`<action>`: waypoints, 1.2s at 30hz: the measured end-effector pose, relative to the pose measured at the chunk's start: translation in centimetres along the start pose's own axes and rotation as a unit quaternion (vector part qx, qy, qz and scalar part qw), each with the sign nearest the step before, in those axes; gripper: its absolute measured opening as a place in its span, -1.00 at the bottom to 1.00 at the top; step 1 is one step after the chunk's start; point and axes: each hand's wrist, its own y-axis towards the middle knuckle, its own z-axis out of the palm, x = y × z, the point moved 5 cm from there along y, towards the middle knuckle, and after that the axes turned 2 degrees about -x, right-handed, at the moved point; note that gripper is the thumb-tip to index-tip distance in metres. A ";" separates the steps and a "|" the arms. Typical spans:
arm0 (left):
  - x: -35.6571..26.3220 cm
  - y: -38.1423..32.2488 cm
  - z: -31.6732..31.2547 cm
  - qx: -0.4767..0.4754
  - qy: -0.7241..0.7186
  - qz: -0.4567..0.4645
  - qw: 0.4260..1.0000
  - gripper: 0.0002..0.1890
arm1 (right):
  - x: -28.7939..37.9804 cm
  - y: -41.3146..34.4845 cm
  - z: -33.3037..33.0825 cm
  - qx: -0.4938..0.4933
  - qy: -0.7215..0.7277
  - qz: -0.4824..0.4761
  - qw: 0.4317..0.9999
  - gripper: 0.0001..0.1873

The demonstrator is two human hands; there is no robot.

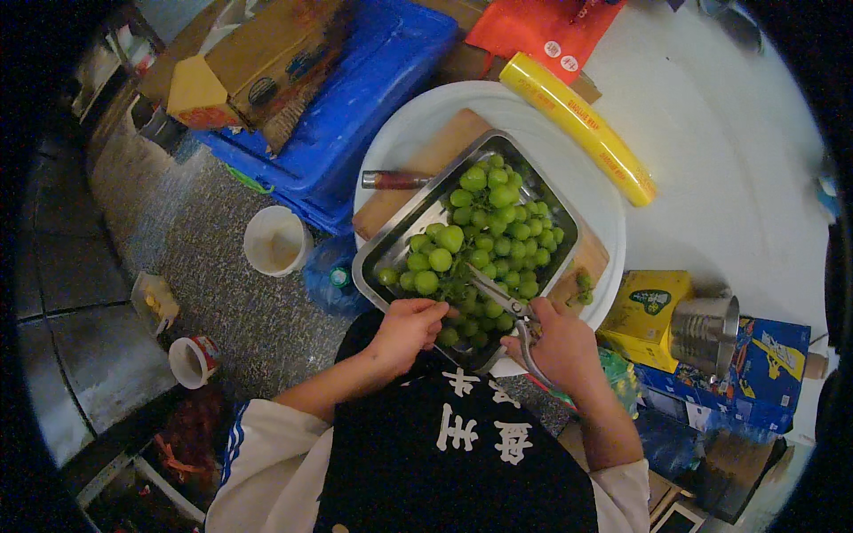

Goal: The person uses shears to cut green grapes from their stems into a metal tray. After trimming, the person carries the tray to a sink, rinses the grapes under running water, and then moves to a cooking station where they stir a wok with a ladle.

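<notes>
A rectangular stainless steel tray (573, 223) holds bunches of green grapes (520, 230) with thin green stems. My right hand (565, 343) grips metal scissors (526, 326), whose blades point up and left into the stems. At the tray's near left edge, my left hand (410, 330) has thumb and fingers pinched together over the fruit; whether something thin is between them cannot be told. Under the tray lies a wooden cutting board (426, 150) on a round white lid or basin (606, 253). A knife with a reddish handle (396, 180) lies on the board, partly beneath the tray.
A yellow roll of plastic wrap (580, 126) lies behind on the right. A cardboard box (266, 60) rests on a blue plastic bin (373, 100) at the back left. White bucket (276, 241) and blue water bottle (336, 276) stand left; yellow box (643, 313) and metal can (703, 333) right.
</notes>
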 end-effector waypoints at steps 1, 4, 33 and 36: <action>-0.1 -0.1 0.1 -0.013 0.032 0.017 0.999 -0.77 | 0.0 0.1 -0.3 0.012 -0.023 0.007 1.000 -0.38; -0.8 -0.6 0.3 -0.052 0.164 0.103 0.980 -0.75 | 0.6 0.3 -0.9 0.038 -0.046 -0.006 0.998 -0.37; -8.4 -1.9 2.9 0.035 0.568 0.250 0.783 -0.72 | -1.8 1.3 -2.0 0.133 0.053 -0.049 0.989 -0.41; -9.1 -2.1 3.5 0.073 0.634 0.260 0.725 -0.73 | -2.5 2.0 -1.3 0.162 0.093 -0.066 0.980 -0.44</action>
